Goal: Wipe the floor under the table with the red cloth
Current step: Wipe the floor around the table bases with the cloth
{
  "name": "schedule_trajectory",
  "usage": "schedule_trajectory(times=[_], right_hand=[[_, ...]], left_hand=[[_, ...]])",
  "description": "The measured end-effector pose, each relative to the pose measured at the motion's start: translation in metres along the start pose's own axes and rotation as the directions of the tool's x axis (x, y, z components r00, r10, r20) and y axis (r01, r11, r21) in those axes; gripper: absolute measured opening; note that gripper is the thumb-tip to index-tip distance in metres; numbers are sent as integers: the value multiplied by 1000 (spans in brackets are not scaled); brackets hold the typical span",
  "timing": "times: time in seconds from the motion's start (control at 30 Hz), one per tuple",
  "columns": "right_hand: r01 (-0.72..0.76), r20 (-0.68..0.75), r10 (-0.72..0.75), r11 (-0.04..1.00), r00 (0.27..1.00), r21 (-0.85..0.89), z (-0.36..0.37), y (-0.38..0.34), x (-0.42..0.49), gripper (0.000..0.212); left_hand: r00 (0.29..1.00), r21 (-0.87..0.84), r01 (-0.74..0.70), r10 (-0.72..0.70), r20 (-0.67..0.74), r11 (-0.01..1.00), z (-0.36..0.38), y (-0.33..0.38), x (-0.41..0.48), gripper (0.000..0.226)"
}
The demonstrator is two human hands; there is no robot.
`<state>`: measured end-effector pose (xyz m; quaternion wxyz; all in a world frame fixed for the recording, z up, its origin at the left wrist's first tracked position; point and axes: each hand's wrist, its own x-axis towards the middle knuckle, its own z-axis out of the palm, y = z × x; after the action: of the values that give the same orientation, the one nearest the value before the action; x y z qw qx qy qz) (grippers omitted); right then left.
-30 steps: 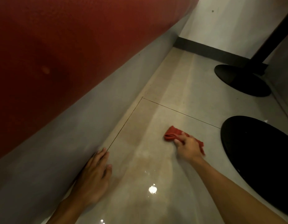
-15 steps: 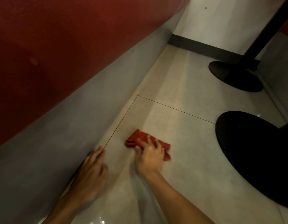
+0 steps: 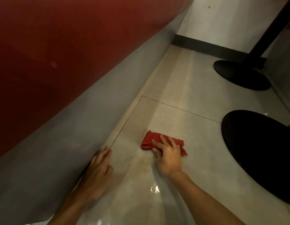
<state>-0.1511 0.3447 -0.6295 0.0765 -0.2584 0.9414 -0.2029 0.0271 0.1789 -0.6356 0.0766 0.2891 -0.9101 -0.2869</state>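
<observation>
- Red cloth (image 3: 148, 141) lies bunched on the tiled floor (image 3: 181, 88). It sits on the near tile, just short of the grout line, between the grey plinth (image 3: 51, 135) and the near black pedestal base (image 3: 254, 151).
- Right hand (image 3: 168, 157) lies on top of it, grip spread, fingers straight and pressing rather than pinching. This probably lets the palm's weight drive the fabric across the tile.
- Left hand (image 3: 97, 172) rests flat on the floor against the plinth's foot, grip spread and holding nothing, apparently propping a low crouch.
- A wet-looking sheen covers the tile nearer the camera, so that part seems wiped. The tile by the far base (image 3: 240, 75) looks dull, likely still to do.
</observation>
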Motion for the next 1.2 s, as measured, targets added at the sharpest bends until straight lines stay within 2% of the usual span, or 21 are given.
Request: schedule_trajectory(times=[0.1,0.2,0.3,0.4,0.43,0.5,0.6,0.67,0.77,0.87,0.93,1.0,1.07,1.13,1.2], right_hand=[[-20,-33,20,1000,999,17,16,-23,-12,38],[155,45,-156,988,987,25,30,-43,-32,39],[339,136,-343,939,930,51,29,-39,-46,39],[441,248,-444,895,861,72,10,-15,-32,37],[446,267,-448,892,853,72,3,-8,-23,36],[376,258,-378,925,889,61,-8,2,-7,35],[204,178,-213,976,961,72,-8,1,2,36],[169,135,-174,984,975,45,1,-9,-2,38],[241,141,-243,970,960,34,18,-26,-19,41],[397,250,-399,916,882,60,14,-30,-18,39],[440,316,-448,892,837,100,1,-28,0,37],[371,319,-407,913,856,169,-7,-32,15,32],[314,261,-351,934,899,173,0,-46,14,30],[328,223,-346,938,911,116,18,-62,-5,34],[387,187,-405,913,895,126,34,-72,-28,35]], left_hand=[[1000,-19,-4,4,0,1000,-1,-1,2,53],[1000,-46,-13,13,8,999,-2,-4,4,53],[999,-73,-19,22,30,997,-2,-7,6,54],[999,-84,-26,28,16,996,-1,-7,7,53],[999,-82,-29,30,13,996,-1,-8,6,53],[999,-73,-33,34,14,997,0,-9,6,53],[999,-90,-29,31,13,996,0,-9,4,54],[1000,-122,-22,23,11,992,-4,-9,2,56],[999,-123,-46,45,-10,991,-12,-12,-17,61],[998,-84,7,-11,-55,996,-18,-16,-61,64],[996,-43,59,-62,-69,997,-19,-21,-94,67],[997,-17,59,-60,-57,998,-21,-26,-121,71],[999,26,36,-35,-36,999,-25,-26,-136,68],[999,40,38,-37,-30,998,-25,-25,-141,66],[998,44,49,-47,-44,998,-24,-24,-140,66]])
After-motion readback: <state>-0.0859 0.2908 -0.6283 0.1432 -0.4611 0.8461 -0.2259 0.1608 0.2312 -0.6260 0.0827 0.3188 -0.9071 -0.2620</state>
